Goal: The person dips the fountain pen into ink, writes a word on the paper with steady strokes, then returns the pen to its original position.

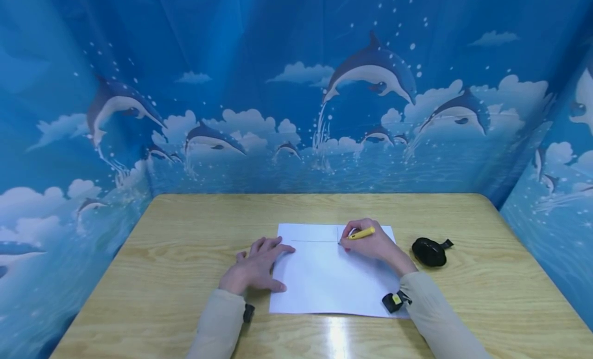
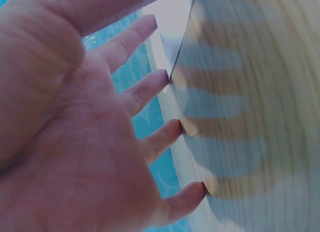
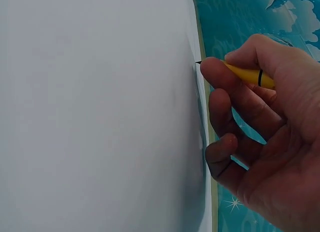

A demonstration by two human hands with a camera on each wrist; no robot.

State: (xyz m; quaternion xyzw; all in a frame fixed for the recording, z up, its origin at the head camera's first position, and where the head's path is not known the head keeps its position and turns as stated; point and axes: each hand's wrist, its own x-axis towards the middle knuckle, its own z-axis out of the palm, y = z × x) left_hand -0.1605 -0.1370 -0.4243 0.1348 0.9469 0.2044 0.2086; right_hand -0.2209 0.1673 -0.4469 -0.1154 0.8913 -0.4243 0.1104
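A white sheet of paper [image 1: 324, 282] lies on the wooden table, with a thin horizontal line and a short vertical line drawn near its top. My right hand [image 1: 368, 243] pinches a yellow pen [image 1: 362, 233], its dark tip at the paper where the two lines meet. In the right wrist view the pen [image 3: 250, 75] sits between thumb and index finger, the other fingers curled below. My left hand [image 1: 257, 266] rests with spread fingers at the paper's left edge, thumb and index fingertip over the sheet. The left wrist view shows its fingertips [image 2: 172, 127] touching the tabletop.
A small black object with a short tab [image 1: 430, 252] lies on the wooden table [image 1: 185, 246] to the right of the paper. Behind the table hangs a blue curtain [image 1: 259, 50] printed with dolphins. Small black devices are strapped at both wrists.
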